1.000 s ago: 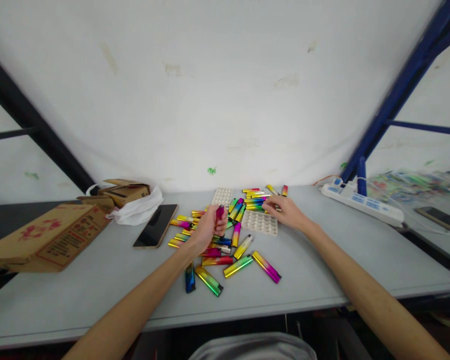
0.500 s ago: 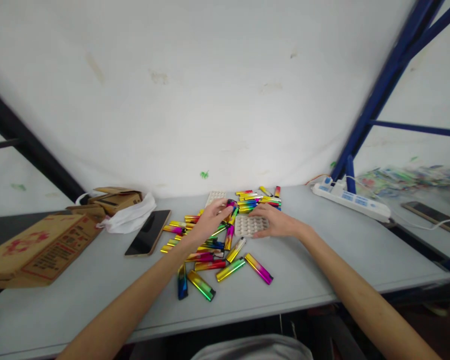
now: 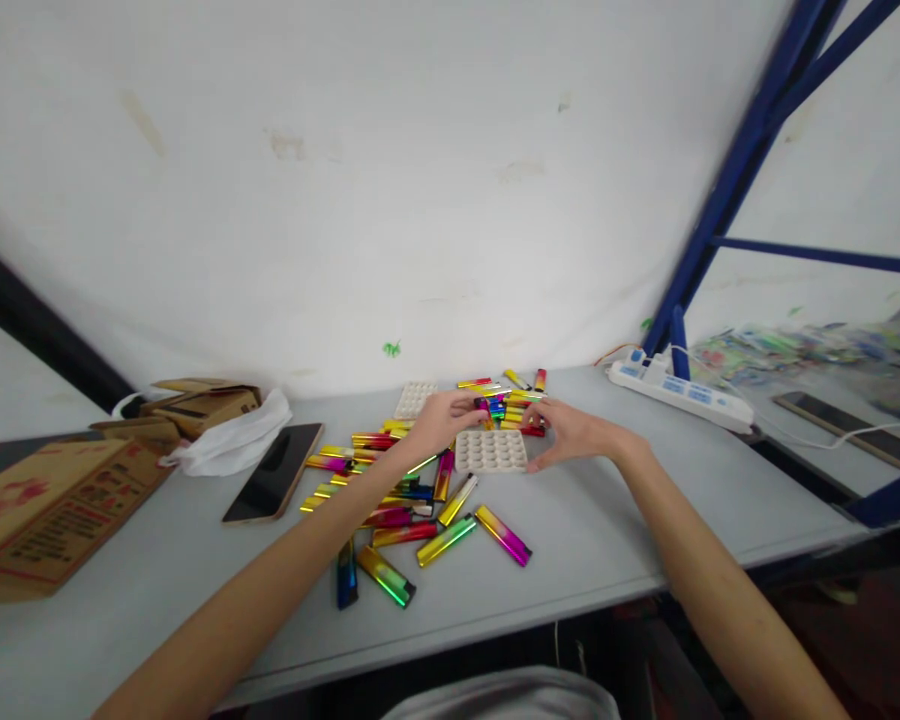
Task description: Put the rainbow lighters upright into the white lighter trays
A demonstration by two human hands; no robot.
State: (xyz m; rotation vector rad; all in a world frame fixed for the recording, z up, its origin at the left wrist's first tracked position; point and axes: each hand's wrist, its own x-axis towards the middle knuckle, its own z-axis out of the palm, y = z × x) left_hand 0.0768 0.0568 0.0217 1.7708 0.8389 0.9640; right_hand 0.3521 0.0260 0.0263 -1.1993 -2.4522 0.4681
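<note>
A: Where is the left hand (image 3: 450, 418)?
B: Over the back of the lighter pile (image 3: 412, 500), by the left back corner of a pale grid tray (image 3: 490, 452). Its grip is narrow, fingertips closed on a purple lighter (image 3: 484, 406) that is partly hidden by the fingers.
A: And the right hand (image 3: 562, 432)?
B: At the tray's right end, its grip wide: thumb low near the tray's front right corner, fingers curled above, close to the lighters behind it. I can't tell whether the thumb touches the tray.
A: Anything in the tray?
B: Rows of round cells, bare where I can see them. It lies flat on the grey tabletop (image 3: 570, 540), right of the pile.
A: What lies in front?
B: A yellow-and-magenta lighter (image 3: 503, 535), apart from the others; left of it, a yellow-and-green lighter (image 3: 447, 540); nearest the edge, a gold-and-green lighter (image 3: 386, 577) beside a dark blue one.
A: Farther out?
B: A second grid tray (image 3: 415, 400) near the wall, a black-screened phone (image 3: 274, 473) left of the pile, and a white power strip (image 3: 679, 392) well off to the right.
</note>
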